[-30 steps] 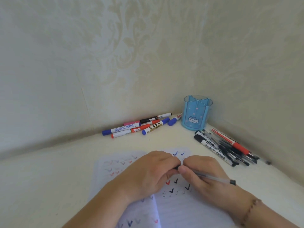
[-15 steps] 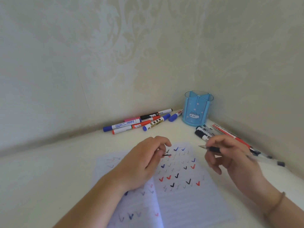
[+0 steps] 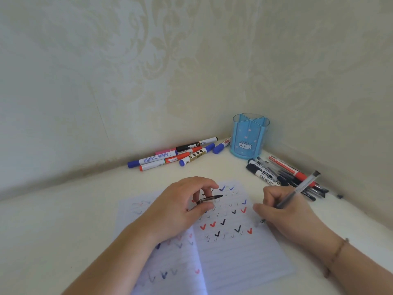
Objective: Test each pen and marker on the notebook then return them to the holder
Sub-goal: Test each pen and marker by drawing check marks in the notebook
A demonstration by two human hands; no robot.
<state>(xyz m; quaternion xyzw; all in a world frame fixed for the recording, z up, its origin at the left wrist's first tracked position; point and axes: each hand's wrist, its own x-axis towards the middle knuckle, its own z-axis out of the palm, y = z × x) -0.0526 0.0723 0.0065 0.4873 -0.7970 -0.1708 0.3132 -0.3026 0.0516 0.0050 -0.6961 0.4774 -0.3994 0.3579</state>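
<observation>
An open lined notebook [image 3: 229, 254] lies on the table, its pages dotted with red, blue and black check marks. My right hand [image 3: 285, 218] grips a clear uncapped pen [image 3: 297, 189], tip down over the right page near its right edge. My left hand [image 3: 180, 207] rests on the notebook and pinches the pen's dark cap [image 3: 209, 199]. The blue cat-printed holder [image 3: 247, 138] stands in the corner, nothing showing above its rim.
Several whiteboard markers [image 3: 170, 155] lie along the back wall, left of the holder. A pile of pens and markers [image 3: 280, 175] lies right of the holder by the side wall. A small dark cap [image 3: 339, 196] sits beyond it.
My hands pulled the cap off the pen and moved apart. The right hand then swung the pen from pointing left to tip-down over the page.
</observation>
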